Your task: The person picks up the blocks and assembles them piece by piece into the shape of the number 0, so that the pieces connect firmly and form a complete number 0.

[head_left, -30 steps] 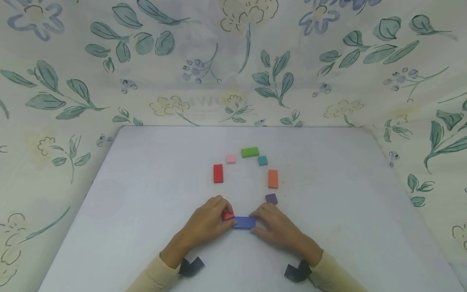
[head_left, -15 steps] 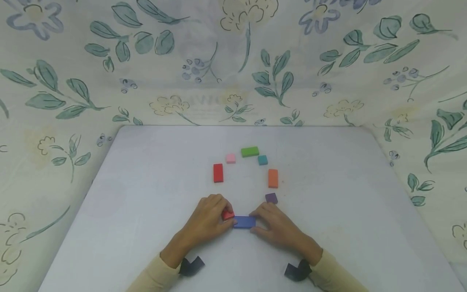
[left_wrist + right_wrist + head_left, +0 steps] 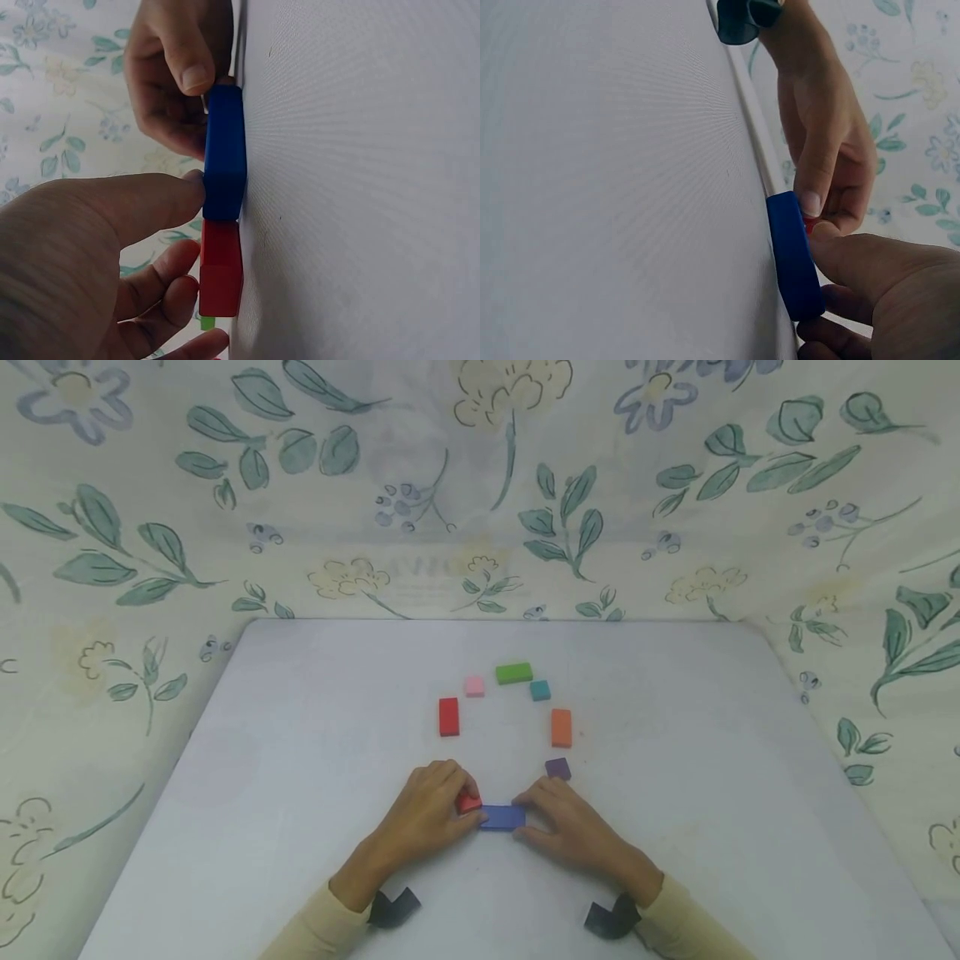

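Note:
On the white table a flat blue block (image 3: pixel 503 817) lies lengthwise, its left end meeting a small red block (image 3: pixel 468 802). My left hand (image 3: pixel 431 806) is bent over the red block with its fingers on it, while its thumb touches the blue block's near left corner. At the other end, my right hand (image 3: pixel 570 827) holds the blue block between thumb and fingers. Both blocks lie flat; in the left wrist view the red block (image 3: pixel 220 270) abuts the blue block (image 3: pixel 225 154). A purple block (image 3: pixel 558 768) sits just beyond the right fingers.
Farther out, an arc holds a red oblong block (image 3: pixel 448 717), a pink block (image 3: pixel 474 686), a green block (image 3: pixel 513 673), a teal block (image 3: pixel 540 691) and an orange block (image 3: pixel 561 727). A flowered cloth (image 3: pixel 480 527) hangs behind the table (image 3: pixel 300 710).

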Action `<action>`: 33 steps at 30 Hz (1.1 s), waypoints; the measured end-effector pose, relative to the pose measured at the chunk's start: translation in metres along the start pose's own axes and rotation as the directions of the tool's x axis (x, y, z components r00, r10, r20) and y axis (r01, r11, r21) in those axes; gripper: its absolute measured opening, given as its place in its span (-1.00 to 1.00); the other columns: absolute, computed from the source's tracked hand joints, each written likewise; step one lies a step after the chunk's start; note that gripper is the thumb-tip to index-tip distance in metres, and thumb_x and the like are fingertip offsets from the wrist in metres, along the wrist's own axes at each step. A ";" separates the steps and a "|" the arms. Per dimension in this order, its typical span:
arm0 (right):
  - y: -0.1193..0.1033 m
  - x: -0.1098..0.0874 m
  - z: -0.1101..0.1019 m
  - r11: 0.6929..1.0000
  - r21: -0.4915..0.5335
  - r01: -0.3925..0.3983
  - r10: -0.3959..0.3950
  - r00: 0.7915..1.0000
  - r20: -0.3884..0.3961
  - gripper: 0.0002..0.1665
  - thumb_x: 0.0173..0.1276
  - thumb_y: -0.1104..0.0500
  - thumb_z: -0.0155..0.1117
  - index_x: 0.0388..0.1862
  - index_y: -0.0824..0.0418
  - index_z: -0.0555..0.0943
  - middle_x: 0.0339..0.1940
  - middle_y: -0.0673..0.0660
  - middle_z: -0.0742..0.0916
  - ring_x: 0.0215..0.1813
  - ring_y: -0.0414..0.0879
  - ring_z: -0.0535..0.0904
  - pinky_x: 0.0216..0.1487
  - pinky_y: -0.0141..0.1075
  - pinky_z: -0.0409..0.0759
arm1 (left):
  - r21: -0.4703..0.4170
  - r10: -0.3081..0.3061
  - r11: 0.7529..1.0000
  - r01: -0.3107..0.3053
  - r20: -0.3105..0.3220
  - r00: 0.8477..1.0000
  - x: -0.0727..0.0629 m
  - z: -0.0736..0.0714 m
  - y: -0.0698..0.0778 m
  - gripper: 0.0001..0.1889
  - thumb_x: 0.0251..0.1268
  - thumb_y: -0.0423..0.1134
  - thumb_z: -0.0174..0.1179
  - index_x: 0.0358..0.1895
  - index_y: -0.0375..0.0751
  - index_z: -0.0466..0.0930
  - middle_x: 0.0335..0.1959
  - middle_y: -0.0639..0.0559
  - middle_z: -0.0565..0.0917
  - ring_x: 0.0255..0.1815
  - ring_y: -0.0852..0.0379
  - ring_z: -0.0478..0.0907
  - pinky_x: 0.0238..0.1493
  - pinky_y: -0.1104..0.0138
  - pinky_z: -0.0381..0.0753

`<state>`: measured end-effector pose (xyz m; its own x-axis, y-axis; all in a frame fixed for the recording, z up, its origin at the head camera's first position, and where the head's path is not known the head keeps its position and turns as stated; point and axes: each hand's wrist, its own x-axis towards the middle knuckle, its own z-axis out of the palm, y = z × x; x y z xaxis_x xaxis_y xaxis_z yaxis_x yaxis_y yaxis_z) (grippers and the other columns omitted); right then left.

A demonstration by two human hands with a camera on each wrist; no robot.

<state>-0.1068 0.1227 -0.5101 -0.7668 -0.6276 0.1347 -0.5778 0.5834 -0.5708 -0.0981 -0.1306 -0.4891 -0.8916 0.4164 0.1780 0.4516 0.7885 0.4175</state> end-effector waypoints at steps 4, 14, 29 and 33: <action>0.001 -0.003 0.000 1.000 0.008 0.002 -0.002 1.000 -0.012 -0.57 0.28 -0.01 0.44 0.10 0.03 0.62 -0.07 -0.11 0.64 0.03 -0.27 0.53 0.12 -0.32 0.59 | -0.002 0.001 1.000 -0.001 0.010 1.000 0.000 0.001 0.001 -0.67 0.06 -0.07 0.50 -0.20 -0.02 0.55 -0.34 0.21 0.47 -0.23 0.24 0.37 0.01 0.17 0.48; 0.002 -0.003 -0.001 1.000 0.025 -0.015 0.015 1.000 -0.005 -0.58 0.29 0.00 0.43 0.10 0.02 0.62 -0.05 -0.11 0.63 0.06 -0.26 0.53 0.15 -0.29 0.58 | 0.023 0.004 1.000 -0.004 0.009 1.000 0.002 0.000 0.004 -0.68 0.06 -0.06 0.49 -0.21 -0.02 0.56 -0.34 0.21 0.45 -0.24 0.24 0.36 -0.01 0.20 0.47; 0.005 -0.001 0.001 0.999 0.016 0.049 -0.048 0.998 -0.026 -0.60 0.29 0.03 0.43 0.08 0.07 0.61 -0.07 -0.08 0.64 0.02 -0.24 0.54 0.11 -0.31 0.59 | 0.103 -0.026 0.994 0.040 -0.133 0.991 -0.011 0.008 0.011 -0.66 0.05 -0.07 0.50 -0.16 -0.05 0.60 -0.03 0.03 0.55 0.07 0.02 0.49 0.00 0.17 0.53; 0.006 -0.001 0.002 0.998 0.014 0.058 -0.057 0.998 -0.031 -0.60 0.29 0.03 0.43 0.08 0.07 0.61 -0.08 -0.08 0.63 0.01 -0.24 0.54 0.10 -0.32 0.59 | 0.128 -0.049 0.989 0.072 -0.174 0.983 -0.016 0.007 0.019 -0.61 0.05 -0.06 0.52 -0.09 -0.10 0.62 -0.01 0.01 0.60 0.08 0.02 0.53 0.03 0.16 0.57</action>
<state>-0.1091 0.1253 -0.5155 -0.7407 -0.6439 0.1918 -0.6171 0.5390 -0.5733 -0.0753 -0.1189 -0.4906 -0.9049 0.2918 0.3098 0.3867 0.8678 0.3122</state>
